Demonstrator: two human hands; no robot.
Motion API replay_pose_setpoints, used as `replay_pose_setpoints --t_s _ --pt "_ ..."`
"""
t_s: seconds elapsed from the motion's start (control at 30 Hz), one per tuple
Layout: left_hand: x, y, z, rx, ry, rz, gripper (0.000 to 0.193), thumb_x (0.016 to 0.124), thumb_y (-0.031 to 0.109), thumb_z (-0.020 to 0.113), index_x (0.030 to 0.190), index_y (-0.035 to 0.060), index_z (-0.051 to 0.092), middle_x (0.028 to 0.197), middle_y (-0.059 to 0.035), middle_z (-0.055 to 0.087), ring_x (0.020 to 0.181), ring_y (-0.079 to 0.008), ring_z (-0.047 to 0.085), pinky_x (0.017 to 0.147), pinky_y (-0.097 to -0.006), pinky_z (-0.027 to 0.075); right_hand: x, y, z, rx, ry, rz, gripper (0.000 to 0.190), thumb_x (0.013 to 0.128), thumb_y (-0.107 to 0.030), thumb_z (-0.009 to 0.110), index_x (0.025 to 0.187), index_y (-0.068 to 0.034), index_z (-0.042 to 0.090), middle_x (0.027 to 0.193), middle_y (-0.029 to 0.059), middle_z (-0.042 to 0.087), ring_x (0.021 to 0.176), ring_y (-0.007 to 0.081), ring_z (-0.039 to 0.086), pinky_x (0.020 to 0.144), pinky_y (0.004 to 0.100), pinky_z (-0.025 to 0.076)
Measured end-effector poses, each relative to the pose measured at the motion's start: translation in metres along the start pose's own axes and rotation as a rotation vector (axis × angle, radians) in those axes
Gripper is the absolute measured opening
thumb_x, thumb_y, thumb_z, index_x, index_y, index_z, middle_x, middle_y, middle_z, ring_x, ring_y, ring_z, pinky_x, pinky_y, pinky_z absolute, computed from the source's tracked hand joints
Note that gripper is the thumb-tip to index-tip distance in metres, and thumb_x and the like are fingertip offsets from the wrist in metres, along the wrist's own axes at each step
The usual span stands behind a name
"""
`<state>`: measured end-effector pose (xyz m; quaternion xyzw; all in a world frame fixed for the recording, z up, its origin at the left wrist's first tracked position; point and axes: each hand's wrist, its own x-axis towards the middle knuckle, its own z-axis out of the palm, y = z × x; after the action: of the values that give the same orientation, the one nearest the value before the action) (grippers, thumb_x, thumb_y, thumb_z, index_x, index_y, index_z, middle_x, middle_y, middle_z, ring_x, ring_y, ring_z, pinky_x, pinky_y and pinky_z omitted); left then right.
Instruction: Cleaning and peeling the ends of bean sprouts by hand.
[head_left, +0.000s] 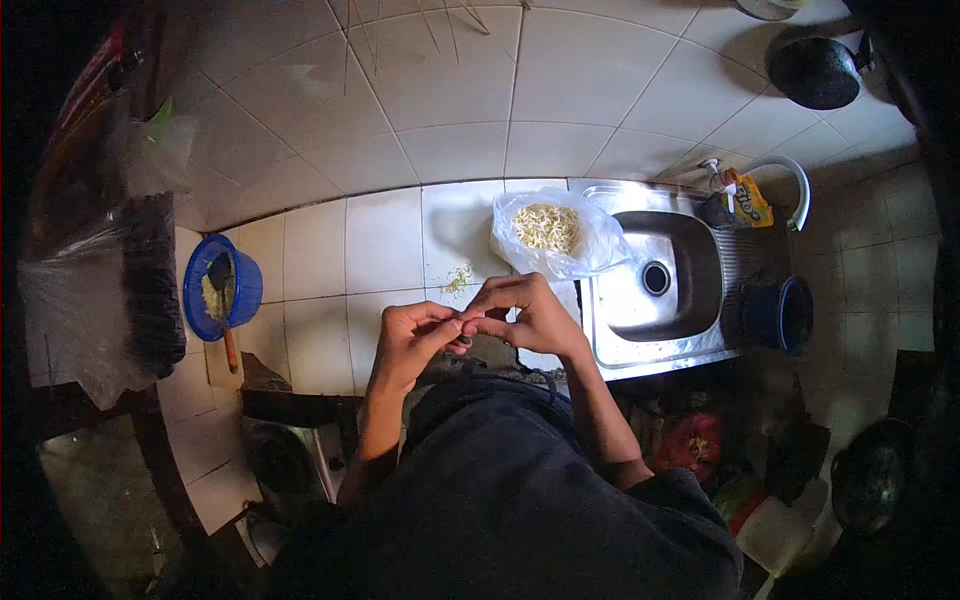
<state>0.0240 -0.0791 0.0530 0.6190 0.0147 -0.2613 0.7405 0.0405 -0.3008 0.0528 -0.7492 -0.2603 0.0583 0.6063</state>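
My left hand (420, 341) and my right hand (525, 311) meet at the fingertips above the front of the tiled counter. Whatever is pinched between them is too small to make out. Just beyond my hands lies a small pile of bean sprout scraps (456, 280) on the white tiles. Behind my right hand, an open clear plastic bag (600, 244) holds many bean sprouts (547, 228). A dark spot shows by the fingertips of my left hand; I cannot tell what it is.
A stainless steel sink (664, 277) is set in the counter at right, with a blue bucket (780, 313) beyond it. At left stands a blue plastic basin (247, 289) with a wooden-handled utensil (230, 349). A yellow pouch (752, 202) and a dark pan (814, 73) are at upper right.
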Motion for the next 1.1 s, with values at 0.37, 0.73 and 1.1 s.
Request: replay_pose_setpoints --t_s 0.37,0.73,1.1 --pt "-0.007 0.007 0.015 -0.286 -0.085 -0.013 0.019 0.095 0.007 0.064 0.108 -0.0058 0.07 0.1 -0.0177 0.073 0.087 -0.0208 0.073 0.077 -0.0321 0.062 -0.027 0.006 0.011 0.507 0.197 0.257 0.008 0.092 -0.005 0.072 0.097 0.001 0.071 0.085 0.002 0.07 0.076 0.0078 0.065 0.064 0.0222 0.052" --pt "-0.009 0.007 0.031 -0.028 -0.077 0.282 0.015 0.09 0.001 0.073 0.103 -0.0065 0.07 0.096 -0.0116 0.073 0.08 -0.0135 0.069 0.071 -0.0263 0.058 -0.036 -0.008 0.02 0.699 0.267 0.219 0.01 0.092 -0.004 0.072 0.1 0.0 0.068 0.086 0.0017 0.068 0.075 0.0063 0.062 0.067 0.0217 0.05" --pt "-0.01 0.014 0.035 0.164 -0.179 0.192 0.02 0.099 0.019 0.068 0.098 -0.0001 0.064 0.09 -0.0031 0.069 0.075 -0.0044 0.059 0.069 -0.0205 0.048 -0.037 -0.037 -0.001 0.242 0.213 0.139 0.016 0.087 -0.002 0.076 0.103 0.0 0.073 0.09 0.0029 0.066 0.08 0.0085 0.064 0.069 0.023 0.052"
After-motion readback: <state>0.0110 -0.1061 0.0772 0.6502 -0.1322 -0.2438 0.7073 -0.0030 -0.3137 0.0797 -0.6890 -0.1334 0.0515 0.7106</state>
